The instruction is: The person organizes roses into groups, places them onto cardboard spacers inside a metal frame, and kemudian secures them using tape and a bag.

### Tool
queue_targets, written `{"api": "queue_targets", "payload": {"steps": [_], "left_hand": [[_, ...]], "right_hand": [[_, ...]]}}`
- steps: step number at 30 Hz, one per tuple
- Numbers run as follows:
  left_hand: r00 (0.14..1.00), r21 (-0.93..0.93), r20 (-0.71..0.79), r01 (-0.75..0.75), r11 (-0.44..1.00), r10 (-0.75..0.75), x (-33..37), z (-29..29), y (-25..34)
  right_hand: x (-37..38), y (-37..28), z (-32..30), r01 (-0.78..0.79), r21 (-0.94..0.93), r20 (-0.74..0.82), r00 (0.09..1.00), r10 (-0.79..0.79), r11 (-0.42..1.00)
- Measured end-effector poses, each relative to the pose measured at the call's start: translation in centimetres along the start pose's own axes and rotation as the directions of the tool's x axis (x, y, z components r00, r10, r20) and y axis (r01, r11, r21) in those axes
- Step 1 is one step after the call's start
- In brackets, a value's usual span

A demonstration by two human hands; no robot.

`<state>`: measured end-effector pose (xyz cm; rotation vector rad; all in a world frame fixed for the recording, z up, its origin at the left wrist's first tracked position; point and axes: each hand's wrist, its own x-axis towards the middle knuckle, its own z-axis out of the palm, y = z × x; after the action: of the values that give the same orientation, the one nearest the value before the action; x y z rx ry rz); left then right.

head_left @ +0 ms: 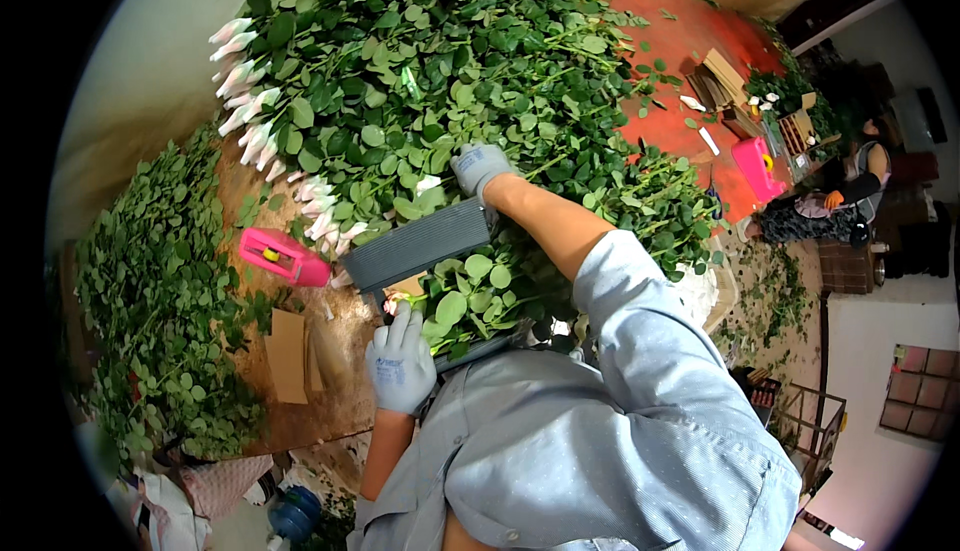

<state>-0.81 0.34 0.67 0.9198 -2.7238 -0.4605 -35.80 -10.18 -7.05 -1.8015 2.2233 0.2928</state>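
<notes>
I'm guiding my right hand point(480, 167) over leafy stems point(400, 111), left hand point(400, 363) at a flower point(391, 304), unable to tell whether fingers point(402, 325) are gripping.

Here's the big heap of leafy stems point(450, 91), green and thick, lying in a broad mound, its pale pink-and-white flower heads point(240, 81) lining up along the left edge; the right hand point(482, 167) is right in among the leaves! In front sits the dark grey ridged panel point(420, 246), slanting up toward the right. And just below it, a smaller leafy bunch point(475, 291), rounded leaves spreading beside the left hand point(402, 359).
</notes>
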Motion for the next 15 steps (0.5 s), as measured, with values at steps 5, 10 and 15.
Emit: {"api": "queue_targets", "payload": {"steps": [5, 10, 15], "left_hand": [[1.000, 0.033, 0.012, 0.008, 0.999, -0.009, -0.3, -0.5, -0.1], [1.000, 0.053, 0.004, 0.030, 0.998, -0.030, -0.3, -1.1, 0.4], [0.998, 0.024, -0.046, 0.035, 0.999, -0.034, -0.6, -0.8, 0.1]], "right_hand": [[0.3, -0.9, 0.8, 0.125, -0.165, -0.063, 0.989, -0.137, 0.978], [-0.6, -0.3, 0.6, 0.219, -0.270, -0.049, 0.969, -0.241, 0.938], [-3.3, -0.1, -2.3, 0.087, -0.328, -0.203, 0.966, -0.161, 0.940]]}}
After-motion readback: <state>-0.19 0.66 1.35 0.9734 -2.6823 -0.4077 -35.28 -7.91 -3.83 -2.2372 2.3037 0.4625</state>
